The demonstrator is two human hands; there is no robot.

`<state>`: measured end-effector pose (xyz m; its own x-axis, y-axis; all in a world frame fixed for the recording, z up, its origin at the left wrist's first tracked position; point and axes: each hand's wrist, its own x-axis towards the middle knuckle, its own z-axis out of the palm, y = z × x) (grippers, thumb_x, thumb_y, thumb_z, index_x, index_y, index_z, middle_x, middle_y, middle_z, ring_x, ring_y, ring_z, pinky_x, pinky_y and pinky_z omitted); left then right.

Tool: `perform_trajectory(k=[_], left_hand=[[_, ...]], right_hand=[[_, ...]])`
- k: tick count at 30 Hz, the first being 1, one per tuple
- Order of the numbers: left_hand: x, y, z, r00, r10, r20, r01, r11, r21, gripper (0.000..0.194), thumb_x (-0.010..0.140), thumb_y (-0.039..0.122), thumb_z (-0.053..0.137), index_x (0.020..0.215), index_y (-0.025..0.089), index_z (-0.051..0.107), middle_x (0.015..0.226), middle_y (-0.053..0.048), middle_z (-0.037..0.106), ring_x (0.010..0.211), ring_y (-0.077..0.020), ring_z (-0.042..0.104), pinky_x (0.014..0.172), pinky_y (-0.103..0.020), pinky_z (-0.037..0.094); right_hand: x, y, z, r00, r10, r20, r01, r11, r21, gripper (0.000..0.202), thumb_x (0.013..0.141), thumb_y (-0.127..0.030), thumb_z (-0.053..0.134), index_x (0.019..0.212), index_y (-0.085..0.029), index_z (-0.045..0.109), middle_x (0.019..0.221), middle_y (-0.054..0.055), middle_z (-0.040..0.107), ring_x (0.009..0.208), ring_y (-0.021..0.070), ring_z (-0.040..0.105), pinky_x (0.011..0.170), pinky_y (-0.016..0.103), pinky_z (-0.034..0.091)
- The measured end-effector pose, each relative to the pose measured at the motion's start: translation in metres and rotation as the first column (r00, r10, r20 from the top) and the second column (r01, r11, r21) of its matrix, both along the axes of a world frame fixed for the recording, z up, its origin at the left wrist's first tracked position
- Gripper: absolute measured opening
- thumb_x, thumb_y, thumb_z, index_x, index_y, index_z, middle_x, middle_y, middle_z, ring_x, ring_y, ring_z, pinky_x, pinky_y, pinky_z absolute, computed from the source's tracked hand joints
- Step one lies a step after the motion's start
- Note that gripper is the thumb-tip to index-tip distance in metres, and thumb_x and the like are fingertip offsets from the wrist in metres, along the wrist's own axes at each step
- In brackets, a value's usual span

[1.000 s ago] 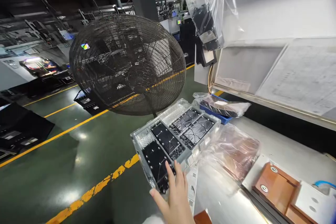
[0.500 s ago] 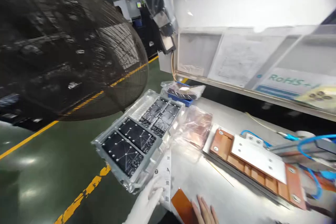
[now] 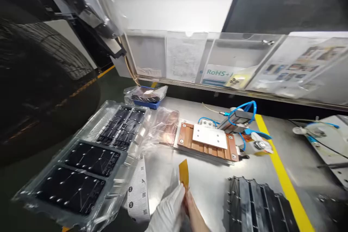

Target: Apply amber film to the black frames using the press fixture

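Over the bench point(image 3: 209, 188), left hand point(image 3: 168, 212) and right hand point(image 3: 195, 213) are pinching the orange sheet point(image 3: 184, 173) (long axis pointing away).

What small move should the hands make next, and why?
Probably firm up the grip on the amber sheet before moving it: the gloved left hand and bare right hand meet at its lower end, while its upper end sticks out unsupported.

Left hand point(image 3: 167, 208): a plain white glove point(image 3: 163, 215) covers the fingers and the back of the hand, its matte surface lightly creased. Right hand point(image 3: 193, 212): ungloved, with skin exposed from fingers to wrist.
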<state>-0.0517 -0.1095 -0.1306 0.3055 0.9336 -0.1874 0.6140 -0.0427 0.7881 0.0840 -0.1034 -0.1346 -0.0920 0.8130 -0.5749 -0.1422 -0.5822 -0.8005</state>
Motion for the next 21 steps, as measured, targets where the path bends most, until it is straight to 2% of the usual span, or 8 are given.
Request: perform_trajectory(k=[3,6,8,10,12,16,18,21], left_hand=[[0.006,0.018,0.026,0.985,0.12,0.121,-0.095,0.976,-0.193,0.045,0.091,0.044,0.039,0.129,0.025,0.056,0.128,-0.01,0.063,0.114,-0.0232,0.061,0.098,-0.033,0.051],[0.017,0.037,0.047,0.932,0.322,0.165,-0.203,0.843,-0.498,0.046,0.09,0.051,0.038,0.106,0.016,0.064,0.09,-0.011,0.074,0.066,-0.0198,0.069,0.057,-0.028,0.055],[0.029,0.048,0.057,0.926,0.283,0.251,-0.116,0.845,-0.522,0.036,0.085,0.044,0.049,0.097,0.013,0.064,0.084,-0.009,0.074,0.067,-0.0187,0.067,0.06,-0.027,0.053],[0.041,0.058,0.063,0.943,0.151,0.295,-0.007,0.899,-0.439,0.022,0.077,0.03,0.059,0.089,0.013,0.067,0.087,-0.008,0.074,0.08,-0.0207,0.067,0.073,-0.029,0.052],[0.051,0.063,0.067,0.973,0.013,0.229,0.065,0.942,-0.329,0.017,0.072,0.021,0.06,0.084,0.013,0.068,0.087,-0.009,0.074,0.082,-0.0222,0.066,0.074,-0.031,0.05],[0.062,0.065,0.074,0.973,-0.043,0.227,0.095,0.971,-0.221,0.015,0.08,0.024,0.056,0.082,0.017,0.069,0.083,-0.004,0.072,0.078,-0.0185,0.063,0.073,-0.028,0.049],[0.064,0.063,0.077,0.972,-0.069,0.227,0.111,0.978,-0.177,0.019,0.085,0.025,0.051,0.086,0.019,0.069,0.088,-0.004,0.072,0.083,-0.0176,0.064,0.077,-0.027,0.049],[0.064,0.059,0.082,0.99,-0.119,0.08,0.127,0.986,-0.107,0.023,0.084,0.02,0.047,0.094,0.02,0.068,0.096,-0.006,0.071,0.089,-0.0195,0.064,0.083,-0.029,0.049]], right_hand=[[0.025,0.01,0.035,0.965,-0.008,0.263,-0.045,0.98,0.194,0.06,0.084,-0.063,0.046,0.13,-0.026,0.055,0.139,0.007,0.052,0.133,0.0247,0.042,0.115,0.042,0.03],[0.051,0.021,0.066,0.827,-0.05,0.561,-0.244,0.866,0.437,0.042,0.089,-0.045,0.05,0.128,-0.031,0.054,0.12,0.007,0.059,0.109,0.0199,0.059,0.095,0.033,0.052],[0.063,0.028,0.078,0.748,-0.083,0.658,-0.42,0.709,0.566,0.035,0.089,-0.034,0.054,0.123,-0.032,0.058,0.113,0.007,0.062,0.102,0.0186,0.063,0.088,0.031,0.055],[0.07,0.034,0.082,0.665,-0.127,0.736,-0.569,0.552,0.609,0.033,0.086,-0.029,0.059,0.119,-0.032,0.061,0.112,0.007,0.065,0.103,0.0201,0.064,0.087,0.032,0.057],[0.076,0.037,0.081,0.612,-0.15,0.777,-0.633,0.496,0.594,0.032,0.085,-0.03,0.062,0.117,-0.03,0.063,0.111,0.007,0.069,0.1,0.0205,0.066,0.083,0.032,0.059],[0.088,0.036,0.08,0.623,-0.144,0.769,-0.614,0.519,0.594,0.025,0.089,-0.024,0.055,0.112,-0.024,0.064,0.105,0.004,0.074,0.095,0.0175,0.069,0.083,0.027,0.057],[0.092,0.034,0.081,0.64,-0.109,0.761,-0.589,0.566,0.576,0.023,0.091,-0.024,0.051,0.11,-0.023,0.064,0.101,0.003,0.075,0.089,0.0165,0.071,0.079,0.024,0.057],[0.092,0.03,0.083,0.709,0.014,0.705,-0.532,0.668,0.521,0.022,0.091,-0.029,0.051,0.109,-0.024,0.063,0.099,0.002,0.075,0.085,0.0164,0.071,0.074,0.022,0.056]])
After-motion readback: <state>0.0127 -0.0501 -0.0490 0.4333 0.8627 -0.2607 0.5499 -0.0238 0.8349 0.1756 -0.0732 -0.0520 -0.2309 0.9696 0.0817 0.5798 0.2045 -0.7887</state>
